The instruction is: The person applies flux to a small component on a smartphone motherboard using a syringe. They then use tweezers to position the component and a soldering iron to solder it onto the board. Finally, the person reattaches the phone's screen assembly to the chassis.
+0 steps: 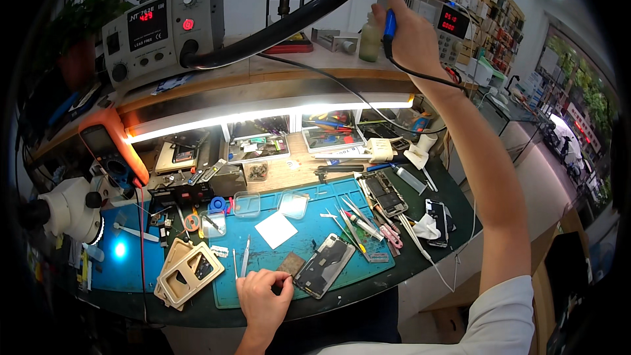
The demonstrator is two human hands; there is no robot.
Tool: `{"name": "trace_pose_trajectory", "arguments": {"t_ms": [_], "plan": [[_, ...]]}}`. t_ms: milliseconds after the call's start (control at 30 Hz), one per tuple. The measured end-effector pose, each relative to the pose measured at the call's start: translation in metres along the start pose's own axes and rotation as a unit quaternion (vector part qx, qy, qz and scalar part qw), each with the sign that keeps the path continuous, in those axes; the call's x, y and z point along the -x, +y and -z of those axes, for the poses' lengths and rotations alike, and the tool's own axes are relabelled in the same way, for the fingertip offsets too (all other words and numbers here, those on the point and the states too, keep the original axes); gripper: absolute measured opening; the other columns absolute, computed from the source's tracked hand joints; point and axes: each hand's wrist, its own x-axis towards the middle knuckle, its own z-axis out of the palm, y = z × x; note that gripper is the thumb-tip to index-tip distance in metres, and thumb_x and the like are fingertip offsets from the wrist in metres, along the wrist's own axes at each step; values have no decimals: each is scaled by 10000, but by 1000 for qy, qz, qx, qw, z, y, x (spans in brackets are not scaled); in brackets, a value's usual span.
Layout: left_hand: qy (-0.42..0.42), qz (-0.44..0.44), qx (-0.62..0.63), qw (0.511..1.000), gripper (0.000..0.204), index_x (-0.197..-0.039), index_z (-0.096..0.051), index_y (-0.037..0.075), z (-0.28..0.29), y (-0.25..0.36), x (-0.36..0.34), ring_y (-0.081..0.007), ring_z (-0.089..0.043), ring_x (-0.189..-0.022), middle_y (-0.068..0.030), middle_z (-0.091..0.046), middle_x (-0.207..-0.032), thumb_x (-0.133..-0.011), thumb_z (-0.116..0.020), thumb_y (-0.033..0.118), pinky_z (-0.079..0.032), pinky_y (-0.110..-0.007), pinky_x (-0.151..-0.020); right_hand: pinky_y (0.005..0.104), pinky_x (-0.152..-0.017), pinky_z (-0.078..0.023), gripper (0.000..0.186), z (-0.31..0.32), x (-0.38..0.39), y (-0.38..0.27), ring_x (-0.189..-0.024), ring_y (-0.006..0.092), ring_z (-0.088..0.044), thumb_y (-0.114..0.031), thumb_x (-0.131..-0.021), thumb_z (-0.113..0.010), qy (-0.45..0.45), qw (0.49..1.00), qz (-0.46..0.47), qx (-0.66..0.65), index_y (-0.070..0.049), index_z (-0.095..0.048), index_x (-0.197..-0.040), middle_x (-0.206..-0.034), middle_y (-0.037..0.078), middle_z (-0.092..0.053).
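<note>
My right hand (414,39) is raised high at the upper shelf, gripping a blue-handled tool (390,26) with a black cord, beside a cloudy bottle (369,43) and a power supply (451,23). My left hand (266,296) is low on the blue mat (230,296), its thumb and index finger pinched at the lower corner of an opened phone screen assembly (322,266); what is between them is too small to make out. A brown square plate (290,264) lies just beyond those fingers. Tweezers (245,256) and a white square pad (276,229) lie nearby.
A microscope (72,210) and orange multimeter (115,148) stand left, phone trays (187,275) below. A disassembled phone (384,194), syringe (407,177) and tools lie right. A control station (164,29) with a thick black hose (282,26) sits on the shelf (243,69).
</note>
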Motion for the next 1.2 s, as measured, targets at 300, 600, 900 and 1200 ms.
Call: {"name": "trace_pose_trajectory", "arguments": {"t_ms": [300, 600, 900, 1200], "plan": [[-5, 2, 10, 1000, 69, -783, -744, 124, 1, 4, -1, -171, -588, -723, 43, -653, -727, -789, -811, 107, -363, -364, -770, 368, -594, -542, 351, 5, -36, -19, -626, 233, -697, -378, -1045, -591, -18, 959, -91, -267, -95, -716, -1211, -722, 100, -720], [-5, 9, 6, 1000, 59, -791, -761, 140, 2, -1, -1, -172, -586, -731, 55, -650, -717, -792, -819, 132, -357, -366, -762, 266, -638, -545, 398, -30, -21, -78, -658, 131, -699, -393, -905, -659, -198, 897, -242, -312, -85, -804, -1110, -774, 42, -759], [-2, 6, 5, 1000, 63, -784, -755, 146, 2, 3, 1, -175, -585, -732, 56, -651, -723, -788, -815, 127, -361, -366, -759, 288, -662, -610, 435, -35, -30, -79, -783, 215, -774, -311, -979, -567, -159, 752, -394, -505, 96, -672, -1089, -929, 209, -770], [9, 3, -24, 1000, 98, -784, -721, 136, 11, -5, 1, -186, -590, -724, 31, -655, -744, -799, -804, 88, -373, -367, -753, 322, -708, -604, 383, -44, -41, -96, -772, 211, -702, -305, -1095, -532, -137, 605, -552, -556, 60, -649, -1099, -925, 128, -716]]}}
